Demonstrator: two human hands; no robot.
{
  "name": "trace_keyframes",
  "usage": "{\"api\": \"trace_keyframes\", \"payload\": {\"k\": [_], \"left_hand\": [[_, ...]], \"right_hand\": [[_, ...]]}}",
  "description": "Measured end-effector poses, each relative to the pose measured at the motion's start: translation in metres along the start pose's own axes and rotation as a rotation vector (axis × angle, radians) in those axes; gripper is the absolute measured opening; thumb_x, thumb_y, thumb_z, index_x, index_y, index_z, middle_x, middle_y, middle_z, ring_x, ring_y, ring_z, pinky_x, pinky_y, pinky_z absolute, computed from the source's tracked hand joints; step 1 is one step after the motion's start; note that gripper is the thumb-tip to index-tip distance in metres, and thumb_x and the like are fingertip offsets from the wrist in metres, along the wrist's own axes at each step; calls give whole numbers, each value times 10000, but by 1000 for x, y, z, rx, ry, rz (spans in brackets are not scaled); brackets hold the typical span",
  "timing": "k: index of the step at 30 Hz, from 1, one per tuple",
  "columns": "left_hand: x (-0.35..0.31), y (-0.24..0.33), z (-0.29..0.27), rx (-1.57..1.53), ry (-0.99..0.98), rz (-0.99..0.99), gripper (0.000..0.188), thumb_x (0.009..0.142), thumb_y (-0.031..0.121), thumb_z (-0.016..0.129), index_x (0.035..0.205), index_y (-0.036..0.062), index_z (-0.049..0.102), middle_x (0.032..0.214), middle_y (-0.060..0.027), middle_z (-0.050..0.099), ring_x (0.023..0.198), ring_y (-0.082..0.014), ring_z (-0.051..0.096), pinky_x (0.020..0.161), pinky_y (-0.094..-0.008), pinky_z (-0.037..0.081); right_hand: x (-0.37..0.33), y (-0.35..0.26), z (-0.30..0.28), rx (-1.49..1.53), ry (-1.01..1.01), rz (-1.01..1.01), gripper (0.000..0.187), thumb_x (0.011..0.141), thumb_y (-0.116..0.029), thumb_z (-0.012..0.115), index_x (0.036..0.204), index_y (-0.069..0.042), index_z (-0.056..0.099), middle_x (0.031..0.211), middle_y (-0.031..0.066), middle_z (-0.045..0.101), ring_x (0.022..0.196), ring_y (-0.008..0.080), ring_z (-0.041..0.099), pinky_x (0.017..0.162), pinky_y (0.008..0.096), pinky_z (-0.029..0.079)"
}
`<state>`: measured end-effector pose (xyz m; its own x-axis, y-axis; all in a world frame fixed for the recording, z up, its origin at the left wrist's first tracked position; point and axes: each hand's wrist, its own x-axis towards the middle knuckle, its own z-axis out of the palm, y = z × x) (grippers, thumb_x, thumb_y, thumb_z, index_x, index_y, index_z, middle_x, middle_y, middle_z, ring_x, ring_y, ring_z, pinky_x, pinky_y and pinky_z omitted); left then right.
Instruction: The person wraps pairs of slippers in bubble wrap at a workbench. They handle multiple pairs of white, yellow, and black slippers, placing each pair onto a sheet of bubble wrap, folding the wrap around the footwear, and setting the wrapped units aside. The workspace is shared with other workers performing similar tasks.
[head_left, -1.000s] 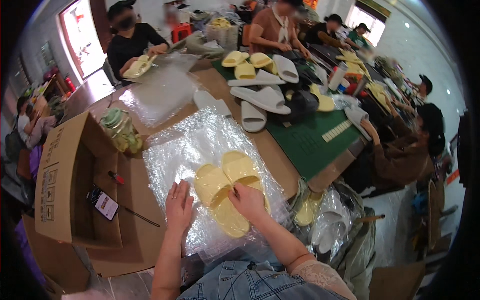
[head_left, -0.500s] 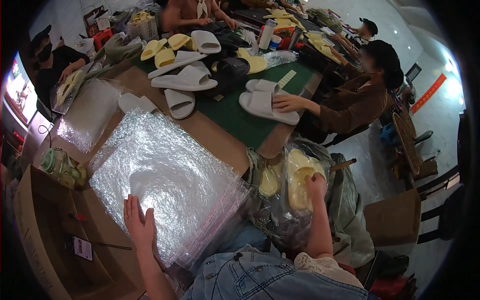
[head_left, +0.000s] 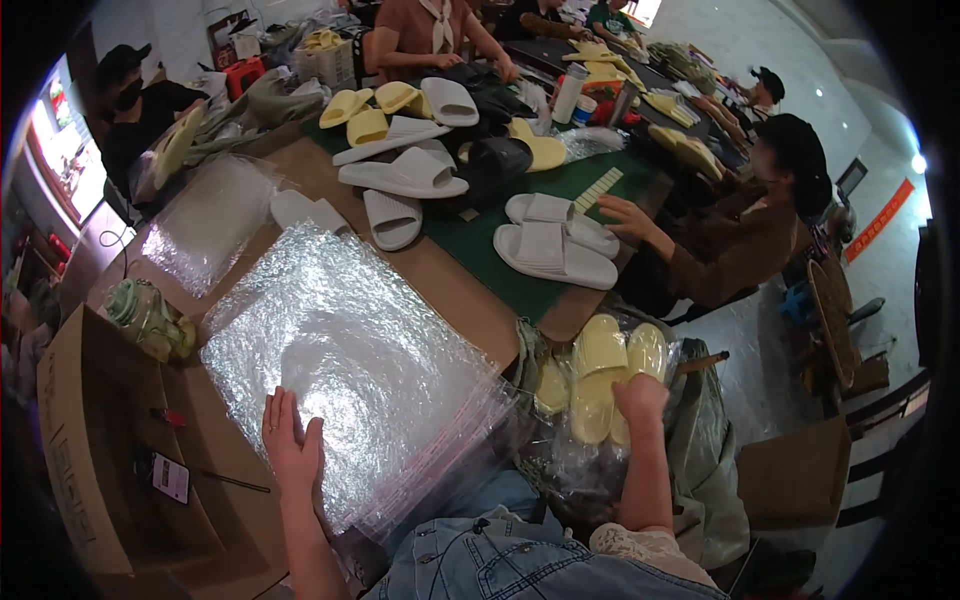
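Observation:
My left hand (head_left: pixel 293 435) lies flat on a stack of clear plastic bags (head_left: pixel 360 370), its fingers stretched out. To the right, my right hand (head_left: pixel 641 397) is closed at a pair of yellow slippers (head_left: pixel 598 375) in clear plastic. The fingertips are partly hidden against the slippers, which rest at the mouth of a grey-green sack (head_left: pixel 700 450). Another yellow slipper (head_left: pixel 551 387) shows beside them in the sack. Beyond the stack, a pair of light grey slippers (head_left: pixel 553 255) lies on a green mat (head_left: pixel 470 258). A co-worker's hand (head_left: pixel 625 218) hovers beside that pair.
Grey slippers (head_left: pixel 402 172), yellow slippers (head_left: pixel 367 127) and black ones (head_left: pixel 498 160) are heaped on the table. An open cardboard box (head_left: pixel 75 440) stands at left, near a glass jar (head_left: pixel 150 320) and a phone (head_left: pixel 170 477). Several co-workers sit around.
My right hand has lowered the bagged yellow slippers onto the sack, and both now show. The co-worker's hand has come off the grey pair. The whole view has shifted slightly.

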<state>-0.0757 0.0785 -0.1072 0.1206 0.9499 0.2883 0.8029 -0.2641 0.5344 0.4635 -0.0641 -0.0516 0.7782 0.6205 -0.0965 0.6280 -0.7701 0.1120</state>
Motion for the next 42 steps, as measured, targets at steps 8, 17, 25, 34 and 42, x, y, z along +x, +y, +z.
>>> {"api": "trace_keyframes", "payload": {"k": [8,17,25,34,42], "left_hand": [[-1,15,-6,-43,67,-56,587,831,189,767,1359,-13,607,1493,-216,532,1458,-413,399,1203,-473,316],[-2,-3,-1,128,259,-83,499,869,287,758,1295,46,658,1485,-195,535,1457,-389,396,1193,-502,333],[-24,64,-33,33,-60,153,678,875,501,739,1413,120,584,1552,-168,455,1479,-384,350,1209,-471,315],[-34,68,-15,133,-272,142,904,785,651,750,1489,139,506,1607,-243,331,1486,-453,297,1202,-525,297],[-40,58,-4,91,-186,148,889,774,650,768,1460,133,539,1608,-221,358,1488,-427,324,1193,-501,329]], "right_hand": [[116,-105,-58,588,564,-591,264,905,-179,690,1124,-33,678,1126,177,670,1096,385,632,915,460,509],[255,-169,5,669,259,-554,364,822,-167,691,1127,33,690,1003,264,691,958,434,676,816,496,517],[139,-170,30,746,260,-617,344,793,-181,705,1060,35,717,1024,259,711,1021,450,652,890,473,505],[31,-151,-64,1512,155,-896,400,901,-123,733,1243,48,614,1132,98,694,960,170,672,850,314,541],[-46,-195,-70,1325,-596,-919,290,934,-66,607,1199,45,645,1074,79,705,929,154,676,802,312,557]]}}
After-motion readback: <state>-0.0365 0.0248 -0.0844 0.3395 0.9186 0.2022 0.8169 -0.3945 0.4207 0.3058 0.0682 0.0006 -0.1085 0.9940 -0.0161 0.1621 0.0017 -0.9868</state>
